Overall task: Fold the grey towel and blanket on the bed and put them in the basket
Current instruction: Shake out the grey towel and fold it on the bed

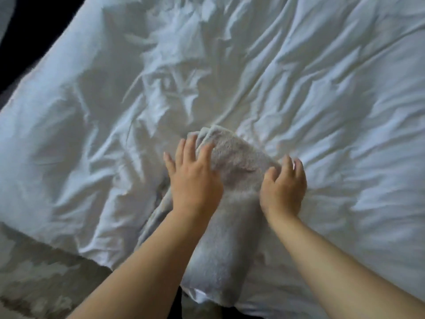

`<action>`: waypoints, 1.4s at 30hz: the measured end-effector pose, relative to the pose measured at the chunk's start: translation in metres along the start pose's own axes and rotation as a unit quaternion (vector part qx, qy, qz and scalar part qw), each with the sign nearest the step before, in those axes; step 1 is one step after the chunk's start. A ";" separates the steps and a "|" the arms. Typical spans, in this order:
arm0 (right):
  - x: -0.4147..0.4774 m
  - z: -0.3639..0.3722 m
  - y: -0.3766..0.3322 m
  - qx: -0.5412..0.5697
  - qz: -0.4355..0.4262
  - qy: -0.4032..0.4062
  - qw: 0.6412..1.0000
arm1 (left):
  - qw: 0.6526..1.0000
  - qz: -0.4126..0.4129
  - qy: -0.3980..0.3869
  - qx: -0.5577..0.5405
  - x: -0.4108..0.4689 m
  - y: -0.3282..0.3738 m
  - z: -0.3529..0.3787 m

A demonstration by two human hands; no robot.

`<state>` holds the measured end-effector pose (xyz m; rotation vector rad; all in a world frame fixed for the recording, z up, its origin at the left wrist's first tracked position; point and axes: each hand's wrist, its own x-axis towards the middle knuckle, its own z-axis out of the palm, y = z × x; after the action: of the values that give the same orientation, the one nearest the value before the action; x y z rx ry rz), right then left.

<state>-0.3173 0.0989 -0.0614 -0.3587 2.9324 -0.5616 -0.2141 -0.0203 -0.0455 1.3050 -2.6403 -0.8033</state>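
Observation:
The grey towel lies folded into a long narrow strip on the white bed, running from the near edge toward the middle. Its far end shows stacked layers. My left hand rests flat on the towel's left side with fingers spread. My right hand sits at the towel's right edge, fingers curled onto the fabric there. Whether it pinches the edge is unclear. No basket and no blanket are identifiable in view.
A rumpled white duvet covers the whole bed. A pale fluffy fabric or rug shows at the lower left below the duvet's edge. A dark area lies past the bed's upper left corner.

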 end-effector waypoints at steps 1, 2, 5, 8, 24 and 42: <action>-0.008 0.005 0.005 0.020 0.041 -0.024 0.999 | 0.999 0.050 -0.018 0.005 0.009 0.009 0.005; -0.015 0.012 0.010 0.035 0.047 -0.049 0.997 | 0.995 0.092 -0.046 0.017 0.017 0.014 0.014; -0.028 0.037 0.016 0.033 0.016 -0.041 0.998 | 0.982 0.136 -0.117 0.060 0.030 -0.007 0.047; -0.030 0.061 0.026 0.010 -0.012 0.007 1.000 | 0.982 0.159 -0.087 0.049 0.033 -0.043 0.070; -0.016 0.154 0.087 -0.005 -0.133 0.157 0.978 | 0.965 0.246 0.089 0.036 0.039 -0.079 0.165; -0.151 0.031 0.033 0.024 -0.119 -0.015 0.993 | 0.964 0.229 -0.108 0.082 -0.069 -0.067 0.020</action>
<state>-0.1734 0.1563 -0.0895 -0.7100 2.8611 -0.6474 -0.1289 0.0069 -0.0858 0.6044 -3.0559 -0.6993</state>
